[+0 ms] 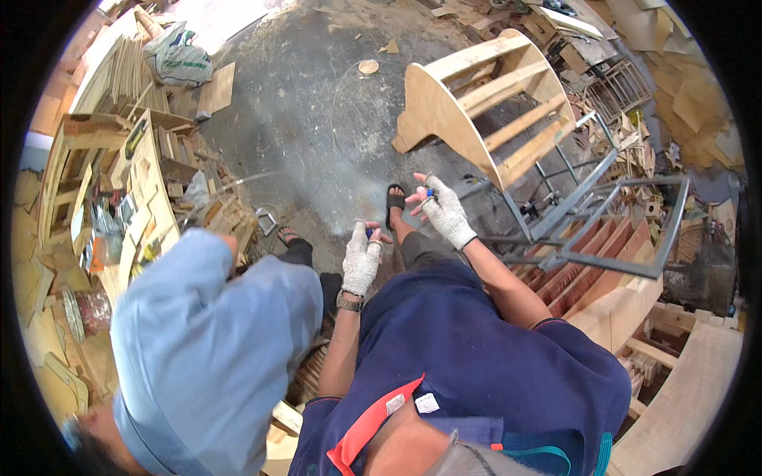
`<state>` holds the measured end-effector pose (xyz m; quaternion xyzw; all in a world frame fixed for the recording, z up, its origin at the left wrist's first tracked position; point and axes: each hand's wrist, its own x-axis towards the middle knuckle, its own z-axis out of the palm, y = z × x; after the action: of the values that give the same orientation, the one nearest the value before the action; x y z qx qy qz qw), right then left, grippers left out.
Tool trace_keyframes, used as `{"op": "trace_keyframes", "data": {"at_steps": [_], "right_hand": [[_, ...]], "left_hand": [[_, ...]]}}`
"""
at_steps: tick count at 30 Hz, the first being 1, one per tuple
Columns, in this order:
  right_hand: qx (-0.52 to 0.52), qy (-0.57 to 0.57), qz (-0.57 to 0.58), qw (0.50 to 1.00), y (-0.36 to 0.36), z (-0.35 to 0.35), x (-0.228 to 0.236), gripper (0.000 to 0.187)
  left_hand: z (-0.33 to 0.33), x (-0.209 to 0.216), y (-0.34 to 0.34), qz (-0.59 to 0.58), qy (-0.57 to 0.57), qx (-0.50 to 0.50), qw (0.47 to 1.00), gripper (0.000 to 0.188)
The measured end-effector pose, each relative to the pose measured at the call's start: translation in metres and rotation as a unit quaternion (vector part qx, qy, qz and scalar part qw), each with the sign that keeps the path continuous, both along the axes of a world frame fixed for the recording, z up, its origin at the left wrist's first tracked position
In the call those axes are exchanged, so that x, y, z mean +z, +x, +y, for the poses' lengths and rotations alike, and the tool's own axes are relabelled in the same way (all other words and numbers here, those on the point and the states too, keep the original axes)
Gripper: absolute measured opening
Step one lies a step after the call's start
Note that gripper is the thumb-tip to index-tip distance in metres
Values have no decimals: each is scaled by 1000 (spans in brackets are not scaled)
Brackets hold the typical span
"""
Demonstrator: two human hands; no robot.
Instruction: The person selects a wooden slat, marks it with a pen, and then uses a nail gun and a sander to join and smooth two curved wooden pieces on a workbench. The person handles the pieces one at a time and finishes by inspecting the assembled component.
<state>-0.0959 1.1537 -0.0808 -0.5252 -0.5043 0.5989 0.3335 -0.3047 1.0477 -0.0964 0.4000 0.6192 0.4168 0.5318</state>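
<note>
Likely pause, rack (pixel 436 103) untouched. Right hand (pixel 446 213): fingers loosely apart. Left hand (pixel 362 258): fingers curled; cannot tell if clamped on blue bit (pixel 369 233). Grasping rack would call for reach.

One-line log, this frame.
left hand: gloved, grip unclear | right hand: gloved, grip unclear | blue item at each | nearby: metal frame, wooden frame

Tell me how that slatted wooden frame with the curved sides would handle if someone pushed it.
The slatted wooden frame would likely stay stiff, since several slats tie its side panels together. It may be fairly light for its size, given the wide gaps. The panels' curved edges might let it rock if it rested on them.
</note>
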Motion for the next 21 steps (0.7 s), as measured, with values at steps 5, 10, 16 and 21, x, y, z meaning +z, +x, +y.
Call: {"op": "trace_keyframes", "data": {"at_steps": [5, 10, 16, 21], "right_hand": [[4, -17, 5, 1000, -17, 122, 9, 42], [89, 107, -90, 986, -44, 241, 17, 39], [130, 131, -61, 981, -79, 351, 16, 45], [113, 125, -98, 981, -97, 442, -10, 46]], "left_hand": [[113, -11, -37, 76, -19, 24, 997, 34], [201, -24, -61, -24, -3, 236, 972, 51], [284, -24, -89, -159, -19, 237, 958, 41], [383, -48, -134, -255, -39, 279, 925, 44]]}}
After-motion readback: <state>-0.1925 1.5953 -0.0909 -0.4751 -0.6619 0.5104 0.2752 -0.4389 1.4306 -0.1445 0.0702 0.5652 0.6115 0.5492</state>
